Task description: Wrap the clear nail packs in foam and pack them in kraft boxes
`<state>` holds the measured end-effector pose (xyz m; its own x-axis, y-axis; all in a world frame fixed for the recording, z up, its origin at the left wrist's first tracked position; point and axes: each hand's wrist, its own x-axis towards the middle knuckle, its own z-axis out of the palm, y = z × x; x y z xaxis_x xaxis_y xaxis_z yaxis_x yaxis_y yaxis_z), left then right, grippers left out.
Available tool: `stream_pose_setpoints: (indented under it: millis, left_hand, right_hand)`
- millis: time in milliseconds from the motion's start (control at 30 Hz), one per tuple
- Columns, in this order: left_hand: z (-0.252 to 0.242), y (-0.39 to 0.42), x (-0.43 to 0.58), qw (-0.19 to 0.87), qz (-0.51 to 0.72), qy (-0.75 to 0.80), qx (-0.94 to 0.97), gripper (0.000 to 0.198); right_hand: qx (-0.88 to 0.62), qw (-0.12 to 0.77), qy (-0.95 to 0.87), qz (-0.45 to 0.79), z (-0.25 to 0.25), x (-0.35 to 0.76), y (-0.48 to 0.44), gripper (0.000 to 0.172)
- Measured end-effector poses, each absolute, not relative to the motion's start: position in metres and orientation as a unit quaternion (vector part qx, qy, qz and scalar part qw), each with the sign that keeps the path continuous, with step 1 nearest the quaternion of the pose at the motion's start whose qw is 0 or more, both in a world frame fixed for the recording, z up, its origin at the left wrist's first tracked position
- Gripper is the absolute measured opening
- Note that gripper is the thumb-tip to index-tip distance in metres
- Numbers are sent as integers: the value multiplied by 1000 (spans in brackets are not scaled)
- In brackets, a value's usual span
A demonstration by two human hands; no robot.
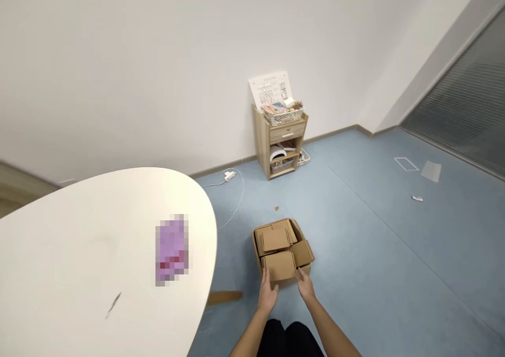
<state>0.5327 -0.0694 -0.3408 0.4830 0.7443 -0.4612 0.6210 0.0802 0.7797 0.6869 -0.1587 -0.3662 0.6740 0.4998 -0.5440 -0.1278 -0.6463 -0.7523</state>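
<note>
Brown cardboard lies directly ahead of the two bare hands: an open, squat box [287, 283] on the floor [355, 273], loaded with flat cardboard pieces. The nearest piece, a rectangular panel [279, 265], sits between the hands, its longer side apparently running from one hand toward the other; the box itself looks nearly square, with no clear long axis. The left hand [268, 295] is spread, fingers straight along the near-left corner and thumb held apart; the right hand [305, 285] meets the near-right corner with its fingertips, though whether it pinches the wall cannot be told. Both hands are about equally near. Beyond the panel, a smaller rectangular sheet [275, 239] lies on top, and a tilted piece [302, 253] leans at the right rim. All show matt, plain faces and straight-cut edges. Left of the grip stands a smooth white table [203, 204] with a rounded end and a tapering wooden leg [224, 297]. Farther ahead, past a small brown scrap [276, 208], stands a wood-grain cabinet [262, 144] bearing a white lattice basket [284, 118].
</note>
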Motion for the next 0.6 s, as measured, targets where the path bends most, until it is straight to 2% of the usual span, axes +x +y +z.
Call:
stream_pose_setpoints:
  millis: [100,233,367,467,600]
  left_hand:
    - [-274,-83,527,522,65,478,703,65]
    - [-172,-97,502,472,185,435,744,43]
    - [-91,-103,445,353,255,498,750,42]
    - [-63,-113,378,225,255,593,729,46]
    - [-58,-151,285,93,141,758,630,51]
  right_hand:
    - [-842,358,-129,382,-338,686,-171,53]
    - [-851,326,-168,377,-280,681,-178,49]
    - [-815,346,-248,393,-213,659,-162,48]
    - [-780,349,-336,396,-168,628,-142,49]
    - [-704,371,-451,404,-119,574,-120,51]
